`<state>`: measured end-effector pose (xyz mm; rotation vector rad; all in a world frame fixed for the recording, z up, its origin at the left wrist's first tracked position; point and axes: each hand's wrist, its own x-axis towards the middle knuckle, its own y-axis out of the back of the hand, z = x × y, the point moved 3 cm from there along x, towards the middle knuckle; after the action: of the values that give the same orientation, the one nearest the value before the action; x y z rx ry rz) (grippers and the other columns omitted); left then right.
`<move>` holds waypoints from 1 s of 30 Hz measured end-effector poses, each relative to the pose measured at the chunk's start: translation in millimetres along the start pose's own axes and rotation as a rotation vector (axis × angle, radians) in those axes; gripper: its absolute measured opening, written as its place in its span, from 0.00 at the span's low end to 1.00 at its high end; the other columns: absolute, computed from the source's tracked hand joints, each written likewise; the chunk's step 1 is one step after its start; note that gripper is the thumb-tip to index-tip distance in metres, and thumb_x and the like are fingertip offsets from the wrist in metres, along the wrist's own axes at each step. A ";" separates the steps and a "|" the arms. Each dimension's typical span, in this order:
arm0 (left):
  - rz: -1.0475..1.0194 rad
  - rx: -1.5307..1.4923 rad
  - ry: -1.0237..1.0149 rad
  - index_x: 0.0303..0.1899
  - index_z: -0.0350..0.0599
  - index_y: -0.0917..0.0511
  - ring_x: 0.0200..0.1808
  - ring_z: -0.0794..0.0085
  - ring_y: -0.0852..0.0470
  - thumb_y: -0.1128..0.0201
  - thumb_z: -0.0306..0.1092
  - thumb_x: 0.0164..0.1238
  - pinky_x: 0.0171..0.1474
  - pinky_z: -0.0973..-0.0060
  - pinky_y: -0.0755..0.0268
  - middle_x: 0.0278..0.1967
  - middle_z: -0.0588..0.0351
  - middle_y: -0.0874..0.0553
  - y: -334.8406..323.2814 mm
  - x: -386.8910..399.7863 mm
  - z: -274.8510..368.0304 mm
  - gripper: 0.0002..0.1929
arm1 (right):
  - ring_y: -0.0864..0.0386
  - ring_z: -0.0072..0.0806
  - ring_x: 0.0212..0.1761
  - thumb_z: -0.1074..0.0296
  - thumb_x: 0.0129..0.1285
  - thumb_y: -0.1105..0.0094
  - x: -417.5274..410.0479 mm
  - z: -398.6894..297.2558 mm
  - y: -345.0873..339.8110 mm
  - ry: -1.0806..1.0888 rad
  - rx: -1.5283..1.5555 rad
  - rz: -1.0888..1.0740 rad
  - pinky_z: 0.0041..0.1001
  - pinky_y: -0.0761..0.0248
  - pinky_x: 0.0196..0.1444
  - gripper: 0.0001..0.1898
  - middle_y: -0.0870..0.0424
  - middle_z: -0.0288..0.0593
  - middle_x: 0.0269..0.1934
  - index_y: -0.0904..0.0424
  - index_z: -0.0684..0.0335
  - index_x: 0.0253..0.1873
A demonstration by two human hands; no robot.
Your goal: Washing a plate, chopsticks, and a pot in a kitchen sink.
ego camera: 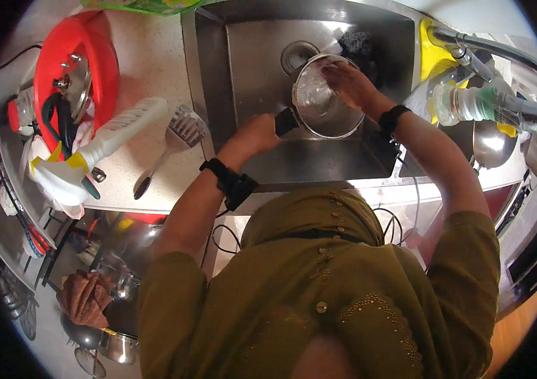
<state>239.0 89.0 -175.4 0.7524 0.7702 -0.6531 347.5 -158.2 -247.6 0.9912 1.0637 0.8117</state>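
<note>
A metal saucepan (330,113) is tilted over the steel sink (254,61), its mouth turned up towards me. My left hand (260,130) grips the pan's black handle (287,121). Over the right side of the rim, my right hand (351,85) reaches into the pan with its fingers against the inner wall. Whether anything is under those fingers is hidden. Wet, shiny patches show inside the pan. Behind it lies the sink drain (299,56), partly covered by the rim. A dark scouring pad (356,43) lies near the sink's back right corner.
Left on the counter are a slotted spatula (185,128), a white spray bottle (119,125) and a red basin (107,52) holding a glass lid (81,90). A faucet (524,109) and a yellow-handled tool (431,52) stand at right. Cables hang near both wrists.
</note>
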 end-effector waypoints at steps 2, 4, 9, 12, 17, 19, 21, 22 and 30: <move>-0.048 0.015 0.065 0.42 0.41 0.20 0.43 0.47 0.17 0.37 0.31 0.50 0.46 0.57 0.25 0.38 0.40 0.15 1.7 -0.2 3.1 0.14 | 0.36 0.32 0.67 0.58 0.57 0.50 18.1 4.5 18.1 0.039 0.078 0.256 0.36 0.54 0.73 0.23 0.26 0.42 0.61 0.24 0.58 0.57; -0.023 -0.017 0.056 0.42 0.41 0.20 0.42 0.47 0.17 0.37 0.31 0.50 0.46 0.57 0.25 0.37 0.40 0.15 2.0 -1.9 4.7 0.15 | 0.39 0.31 0.69 0.56 0.56 0.49 16.1 0.1 10.9 -0.018 0.097 0.116 0.37 0.56 0.74 0.25 0.30 0.42 0.64 0.26 0.58 0.59; 0.024 -0.007 0.044 0.43 0.41 0.20 0.43 0.48 0.17 0.38 0.30 0.49 0.46 0.57 0.24 0.37 0.41 0.15 2.0 -1.6 1.1 0.16 | 0.42 0.39 0.71 0.58 0.57 0.48 5.8 -46.2 6.9 -0.298 0.465 -0.149 0.40 0.58 0.74 0.27 0.34 0.51 0.65 0.31 0.61 0.62; 0.023 -0.037 0.051 0.44 0.42 0.20 0.44 0.47 0.17 0.38 0.29 0.49 0.48 0.56 0.25 0.38 0.40 0.15 4.0 -3.7 0.5 0.16 | 0.43 0.46 0.71 0.62 0.57 0.46 15.6 -80.7 13.6 -0.519 0.642 -0.245 0.42 0.54 0.72 0.26 0.32 0.59 0.61 0.31 0.66 0.60; 0.002 0.003 0.048 0.45 0.41 0.21 0.45 0.48 0.18 0.38 0.30 0.49 0.49 0.57 0.25 0.40 0.40 0.16 -2.6 3.8 -6.7 0.17 | 0.39 0.49 0.67 0.65 0.55 0.42 59.0 -89.4 8.7 -0.299 1.071 -0.026 0.48 0.44 0.65 0.25 0.30 0.60 0.56 0.31 0.70 0.58; -0.007 -0.004 0.075 0.44 0.41 0.21 0.45 0.48 0.18 0.38 0.31 0.49 0.48 0.57 0.25 0.40 0.40 0.16 -1.7 0.4 -8.5 0.17 | 0.38 0.49 0.66 0.65 0.58 0.45 61.4 -61.1 36.9 -0.264 0.893 -0.012 0.51 0.43 0.65 0.24 0.31 0.55 0.59 0.29 0.66 0.59; -0.024 0.000 0.076 0.44 0.40 0.21 0.45 0.48 0.17 0.38 0.31 0.49 0.48 0.57 0.25 0.40 0.40 0.16 2.7 0.6 -2.5 0.17 | 0.37 0.49 0.65 0.65 0.60 0.47 52.2 -45.7 35.5 -0.256 0.707 -0.001 0.53 0.43 0.64 0.22 0.32 0.50 0.61 0.28 0.62 0.60; -0.037 0.016 0.060 0.43 0.40 0.21 0.44 0.48 0.17 0.37 0.31 0.49 0.48 0.58 0.25 0.39 0.40 0.16 5.2 0.7 1.2 0.16 | 0.37 0.49 0.65 0.64 0.61 0.47 44.8 -38.7 21.2 -0.288 0.643 0.054 0.53 0.43 0.64 0.22 0.33 0.49 0.62 0.28 0.60 0.60; 0.059 0.000 0.055 0.41 0.40 0.20 0.44 0.48 0.17 0.37 0.31 0.49 0.47 0.57 0.25 0.37 0.40 0.16 -0.7 -6.1 -2.4 0.15 | 0.34 0.57 0.63 0.47 0.71 0.62 18.2 -85.5 33.3 -0.433 0.743 -0.380 0.48 0.43 0.66 0.28 0.38 0.51 0.68 0.34 0.62 0.64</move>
<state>234.2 92.0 -172.0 0.7925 0.7951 -0.5809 268.9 -108.5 -236.6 1.4387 1.1338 -0.1449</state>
